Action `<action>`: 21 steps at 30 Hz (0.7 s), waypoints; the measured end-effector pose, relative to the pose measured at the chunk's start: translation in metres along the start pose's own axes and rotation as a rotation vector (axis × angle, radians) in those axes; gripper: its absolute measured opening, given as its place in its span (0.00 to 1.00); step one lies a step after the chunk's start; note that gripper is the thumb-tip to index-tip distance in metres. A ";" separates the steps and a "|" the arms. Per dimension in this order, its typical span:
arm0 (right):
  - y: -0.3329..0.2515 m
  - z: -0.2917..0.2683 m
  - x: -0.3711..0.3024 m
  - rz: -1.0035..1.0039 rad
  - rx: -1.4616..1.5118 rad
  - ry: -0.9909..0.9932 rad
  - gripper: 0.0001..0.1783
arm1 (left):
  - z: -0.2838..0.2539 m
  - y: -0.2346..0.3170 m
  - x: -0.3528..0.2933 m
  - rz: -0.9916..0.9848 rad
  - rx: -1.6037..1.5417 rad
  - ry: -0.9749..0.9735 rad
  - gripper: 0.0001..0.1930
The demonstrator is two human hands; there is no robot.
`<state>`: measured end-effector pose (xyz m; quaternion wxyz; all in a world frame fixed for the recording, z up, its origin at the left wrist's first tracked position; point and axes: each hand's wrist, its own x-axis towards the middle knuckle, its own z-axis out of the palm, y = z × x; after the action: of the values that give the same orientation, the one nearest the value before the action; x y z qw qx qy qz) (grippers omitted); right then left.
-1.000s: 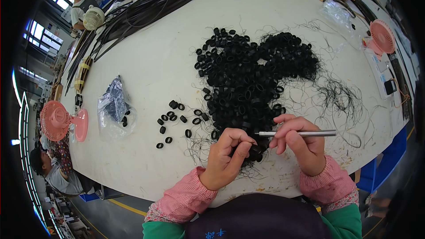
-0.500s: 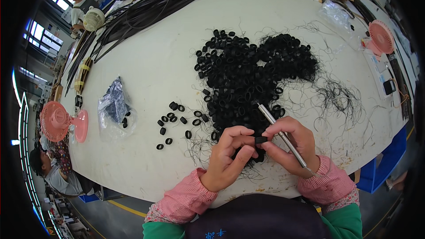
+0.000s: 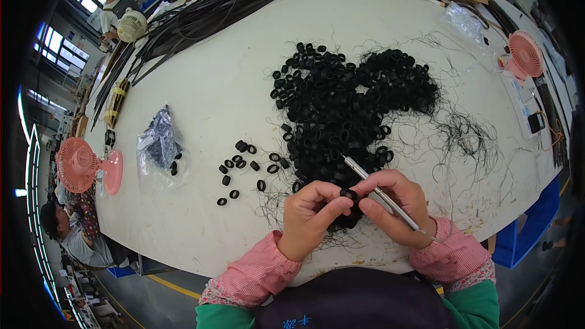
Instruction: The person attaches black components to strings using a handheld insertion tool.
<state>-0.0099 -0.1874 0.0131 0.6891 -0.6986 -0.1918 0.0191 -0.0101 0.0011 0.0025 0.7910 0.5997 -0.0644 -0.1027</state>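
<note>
A small black ring-shaped loop is pinched between the thumb and forefinger of my left hand, its opening partly visible. My right hand grips a slim silver pen-shaped tool with a fine tip, pointing up and left over the pile. A thin cord trails from the tool's rear end near the wrist. The right fingertips are close beside the loop; I cannot tell whether they touch it. Just beyond both hands spreads a big heap of similar black loops. Several separate loops lie left of it.
Cut black threads litter the white table. On the left are a clear bag and a pink fan; another pink fan stands far right. Long black strips lie at the back. Other people are at the far and left edges.
The loop has turned, so its opening now shows more, and it has shifted slightly left. The tool's tip has dropped a little nearer to me and left. Both hands remain close together.
</note>
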 end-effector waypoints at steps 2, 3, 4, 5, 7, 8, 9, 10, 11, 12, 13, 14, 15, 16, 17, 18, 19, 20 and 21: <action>0.001 0.000 0.001 -0.043 -0.056 0.008 0.13 | -0.001 0.001 0.001 -0.007 0.006 0.010 0.06; 0.002 0.001 0.002 -0.084 -0.109 0.014 0.13 | -0.003 0.001 0.002 0.002 0.018 0.001 0.06; -0.003 0.001 0.003 -0.084 -0.107 0.013 0.13 | -0.005 0.001 0.003 0.010 0.031 -0.008 0.06; -0.011 0.000 0.004 -0.029 -0.101 0.056 0.11 | -0.006 0.001 0.003 0.009 0.033 -0.006 0.06; -0.015 -0.002 0.004 0.026 -0.098 0.100 0.10 | -0.008 0.002 0.004 -0.020 0.124 0.013 0.06; -0.014 -0.005 0.004 -0.052 -0.061 0.113 0.10 | -0.008 0.002 0.004 -0.020 0.124 0.012 0.06; -0.013 -0.010 0.003 -0.130 -0.025 0.125 0.10 | -0.008 0.003 0.005 -0.021 0.131 0.012 0.07; -0.016 -0.015 0.004 -0.169 -0.005 0.097 0.09 | -0.007 0.003 0.005 -0.022 0.139 0.013 0.07; -0.015 -0.019 0.004 -0.169 -0.004 0.098 0.09 | -0.007 0.004 0.005 -0.023 0.139 0.012 0.07; -0.014 -0.022 0.003 -0.190 0.017 0.067 0.08 | -0.007 0.004 0.005 -0.027 0.141 0.007 0.07; -0.014 -0.023 0.002 -0.212 0.039 0.036 0.08 | -0.007 0.004 0.005 -0.031 0.142 0.001 0.07; -0.014 -0.022 0.003 -0.207 0.038 0.052 0.07 | -0.007 0.004 0.006 -0.033 0.143 -0.001 0.07; -0.014 -0.021 0.003 -0.207 0.040 0.053 0.07 | -0.007 0.004 0.006 -0.024 0.142 -0.004 0.07; -0.014 -0.021 0.003 -0.198 0.039 0.043 0.07 | -0.007 0.003 0.006 -0.015 0.141 -0.006 0.07; -0.013 -0.020 0.004 -0.190 0.037 0.034 0.07 | -0.007 0.003 0.006 -0.016 0.142 -0.007 0.07; -0.013 -0.020 0.004 -0.190 0.037 0.036 0.07 | -0.007 0.003 0.006 -0.016 0.137 -0.008 0.06; -0.012 -0.020 0.004 -0.192 0.032 0.029 0.07 | -0.006 0.003 0.006 -0.017 0.131 -0.008 0.06; -0.011 -0.020 0.004 -0.195 0.027 0.022 0.07 | -0.006 0.003 0.006 -0.018 0.131 -0.010 0.06; -0.011 -0.020 0.004 -0.194 0.028 0.023 0.07 | -0.006 0.004 0.005 -0.022 0.137 -0.012 0.06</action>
<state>-0.0030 -0.2056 0.0256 0.6995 -0.6672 -0.2504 -0.0532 -0.0031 0.0067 0.0044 0.7466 0.6524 -0.0696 -0.1105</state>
